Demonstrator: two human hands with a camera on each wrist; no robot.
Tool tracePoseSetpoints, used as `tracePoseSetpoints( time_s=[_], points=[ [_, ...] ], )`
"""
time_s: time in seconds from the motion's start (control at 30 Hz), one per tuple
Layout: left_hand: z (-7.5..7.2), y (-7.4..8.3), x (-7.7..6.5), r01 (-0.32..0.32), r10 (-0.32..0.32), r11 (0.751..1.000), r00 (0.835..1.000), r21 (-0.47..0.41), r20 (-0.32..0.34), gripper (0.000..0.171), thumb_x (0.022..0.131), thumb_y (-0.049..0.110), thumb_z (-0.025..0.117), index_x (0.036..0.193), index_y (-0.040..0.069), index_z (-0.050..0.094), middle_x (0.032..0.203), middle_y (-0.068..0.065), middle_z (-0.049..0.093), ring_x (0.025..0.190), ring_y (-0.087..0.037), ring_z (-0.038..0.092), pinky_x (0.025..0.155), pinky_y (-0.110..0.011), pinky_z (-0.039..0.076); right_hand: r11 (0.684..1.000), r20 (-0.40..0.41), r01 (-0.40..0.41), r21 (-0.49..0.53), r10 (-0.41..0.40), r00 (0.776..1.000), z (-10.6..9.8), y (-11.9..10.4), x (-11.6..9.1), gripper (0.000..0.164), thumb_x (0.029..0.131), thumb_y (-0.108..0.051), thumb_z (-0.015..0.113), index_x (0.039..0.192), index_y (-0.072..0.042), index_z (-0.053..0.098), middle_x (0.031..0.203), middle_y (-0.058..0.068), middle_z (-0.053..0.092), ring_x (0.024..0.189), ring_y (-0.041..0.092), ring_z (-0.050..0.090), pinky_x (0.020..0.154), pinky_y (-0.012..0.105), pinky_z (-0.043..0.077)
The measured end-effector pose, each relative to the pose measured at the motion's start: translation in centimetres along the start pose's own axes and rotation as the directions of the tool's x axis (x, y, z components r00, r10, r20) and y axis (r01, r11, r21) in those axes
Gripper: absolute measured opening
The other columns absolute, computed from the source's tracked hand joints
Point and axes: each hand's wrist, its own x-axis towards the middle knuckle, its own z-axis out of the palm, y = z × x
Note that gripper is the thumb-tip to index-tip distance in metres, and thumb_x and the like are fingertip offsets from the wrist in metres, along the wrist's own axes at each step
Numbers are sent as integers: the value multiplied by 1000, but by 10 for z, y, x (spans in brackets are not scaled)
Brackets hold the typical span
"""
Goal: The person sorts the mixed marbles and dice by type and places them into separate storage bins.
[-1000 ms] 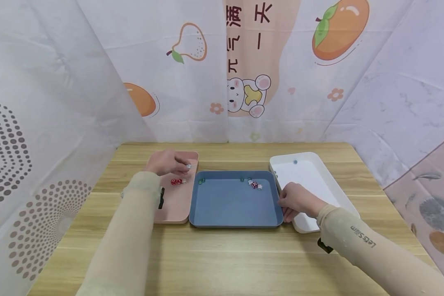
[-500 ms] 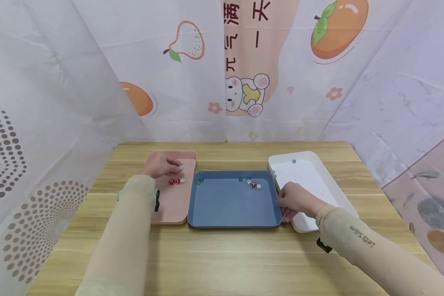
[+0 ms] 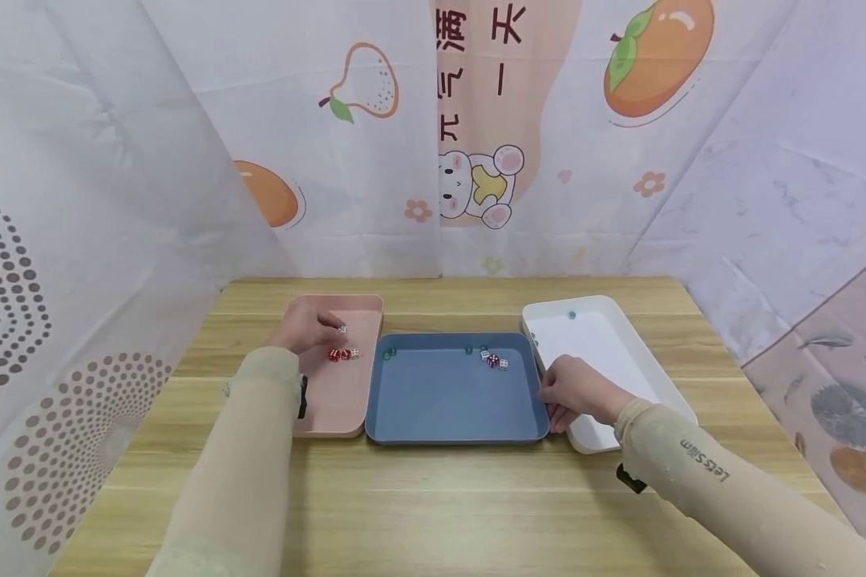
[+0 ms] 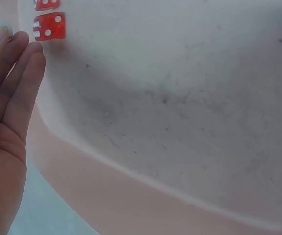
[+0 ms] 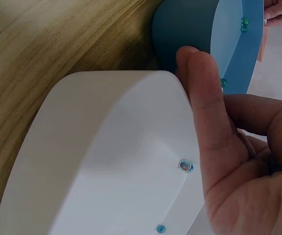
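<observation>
In the pink tray [image 3: 332, 413], my left hand [image 3: 303, 324] pinches a small white die [image 3: 342, 329] at its fingertips. Just in front of that hand, red dice [image 3: 334, 355] and another white die [image 3: 355, 353] sit in a row. The left wrist view shows a red die [image 4: 50, 27] beside the fingers, with the held die mostly hidden. My right hand [image 3: 580, 389] grips the right wall of the blue tray [image 3: 455, 401], thumb over the inner side and fingers outside. In the right wrist view, those fingers [image 5: 209, 93] lie between the blue and white trays.
A white tray [image 3: 635, 361] stands angled at the right, holding a blue bead [image 3: 572, 315] and a clear iridescent bead [image 5: 185, 165]. Inside the blue tray are green beads [image 3: 387, 354] and a cluster of dice [image 3: 493, 361]. All trays rest on a wooden table [image 3: 433, 505].
My left hand has moved left across the pink tray, and the white die at its fingertips has travelled with it. The right hand stays on the blue tray's wall.
</observation>
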Motion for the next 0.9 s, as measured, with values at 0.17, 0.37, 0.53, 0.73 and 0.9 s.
tracePoseSetpoints(
  time_s=[0.17,0.37,0.53,0.73,0.9],
  points=[
    [2,-3,0,-1,1,1000,1000,9,-17,27,86,8,83,112,3,78,111,-15,74,107,-29,65,98,-45,55,1000,-4,-1,2,1,1000,1,1,0,15,99,1,58,89,8,67,67,15,69,56,21,71,56,33,62],
    [5,-5,2,10,-9,1000,999,20,-50,23,86,8,83,109,4,80,109,-14,75,116,-32,57,103,-48,51,1000,-5,4,3,-4,1000,1,0,0,14,99,1,58,91,8,67,67,15,69,56,21,71,56,33,62],
    [7,-8,4,17,-14,999,998,50,-59,22,85,9,84,106,6,81,110,-14,76,120,-31,56,104,-48,50,1000,-3,4,5,-4,1000,1,1,0,14,99,1,58,91,8,67,66,15,69,56,22,71,56,33,62],
    [10,-13,6,-9,14,997,997,79,-70,16,85,7,83,101,5,83,121,-17,73,121,-32,61,100,-45,54,1000,-4,9,0,-9,1000,0,0,0,16,99,1,58,89,8,68,65,14,69,56,22,71,56,33,62],
    [14,-15,7,-19,24,985,999,172,-27,16,88,9,79,104,7,82,137,-21,63,132,-36,56,105,-46,52,1000,1,2,-3,-2,1000,0,0,0,15,99,0,58,90,8,68,66,14,69,56,21,71,56,33,62]
  ],
)
